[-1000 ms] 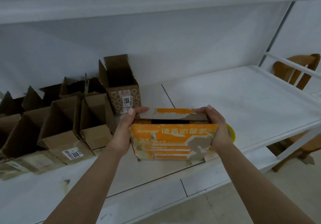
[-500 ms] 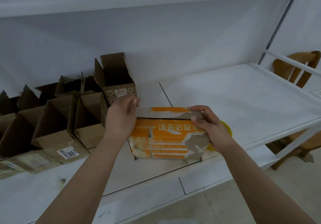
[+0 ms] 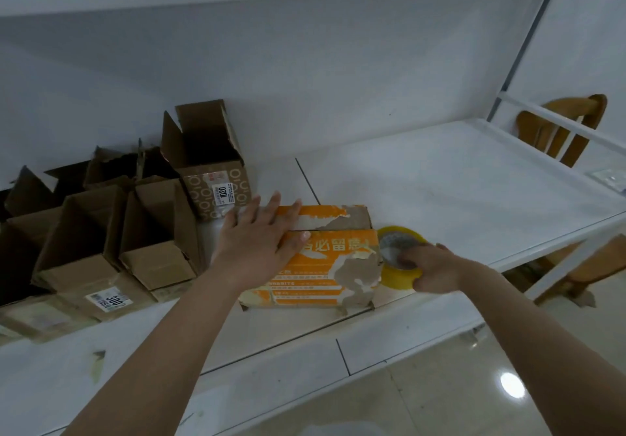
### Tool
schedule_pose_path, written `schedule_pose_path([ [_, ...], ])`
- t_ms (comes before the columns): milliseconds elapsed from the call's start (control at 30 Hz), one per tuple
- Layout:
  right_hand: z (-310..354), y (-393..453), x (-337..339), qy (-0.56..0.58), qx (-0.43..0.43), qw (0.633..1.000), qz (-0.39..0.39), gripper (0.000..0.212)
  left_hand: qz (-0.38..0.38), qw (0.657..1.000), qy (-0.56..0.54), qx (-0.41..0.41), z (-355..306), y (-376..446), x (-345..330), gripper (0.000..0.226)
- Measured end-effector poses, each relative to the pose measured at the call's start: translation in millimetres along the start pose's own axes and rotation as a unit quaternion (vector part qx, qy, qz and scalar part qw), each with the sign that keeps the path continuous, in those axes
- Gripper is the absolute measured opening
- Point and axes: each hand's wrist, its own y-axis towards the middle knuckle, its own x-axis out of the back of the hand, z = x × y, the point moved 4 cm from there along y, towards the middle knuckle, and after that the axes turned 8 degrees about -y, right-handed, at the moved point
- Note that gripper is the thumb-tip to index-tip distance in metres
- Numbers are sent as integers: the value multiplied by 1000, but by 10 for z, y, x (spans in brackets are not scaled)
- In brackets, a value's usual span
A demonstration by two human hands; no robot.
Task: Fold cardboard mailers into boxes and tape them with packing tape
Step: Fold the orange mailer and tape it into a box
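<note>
**Now we hold the flaps down and reach for the tape**

Our left hand (image 3: 257, 242) lies flat on the orange box (image 3: 318, 259), fingers straight and spread across the seam where the two top flaps meet. The box sits on the white shelf (image 3: 457, 192), just right of the open brown boxes (image 3: 142, 225). Our right hand (image 3: 437, 268) grips the yellow tape roll (image 3: 399, 252) lying just beside the box, fingers curled round its rim. We judge folding done and taping next: lift the roll, find its free end, and run tape along the seam without easing the press.
</note>
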Motion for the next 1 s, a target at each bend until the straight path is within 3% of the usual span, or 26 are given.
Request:
schedule_pose_path([
  [100,43,53,-138,-169,-5,984,-55,58,1,1000,-5,1,11,-5,3,81],
  [167,-13,44,-107,-203,-34,975,-86,54,2,1000,-8,3,23,-4,7,82],
  [267,-258,-38,39,-205,-77,973,-73,61,-1,1000,-14,18,53,5,20,80],
  [367,-394,-183,386,-109,-69,986,-107,60,2,1000,-17,25,63,21,33,80],
  [467,-262,-430,968,62,9,969,-239,16,6,1000,-17,21,51,18,44,81],
  [567,-3,-702,1403,213,101,934,-267,21,5,1000,-15,19,37,11,64,83],
  [633,270,-858,1602,260,167,917,-252,22,11,1000,-27,9,-26,17,74,83],
  [733,730,-976,1767,315,246,895,-198,49,21,999,-31,-10,-177,40,58,77],
  [833,1043,-932,1756,373,269,879,-129,28,19,999,-39,-16,-214,55,73,80],
  [867,1128,-894,1705,377,268,880,-109,23,12,997,-72,-28,-202,26,106,91],
  [933,1252,-805,1580,373,256,888,-77,33,-24,974,-214,-76,-172,-78,217,104],
  [1000,1337,-742,1507,375,236,894,-65,51,-55,928,-348,-122,-165,-193,314,93],
])
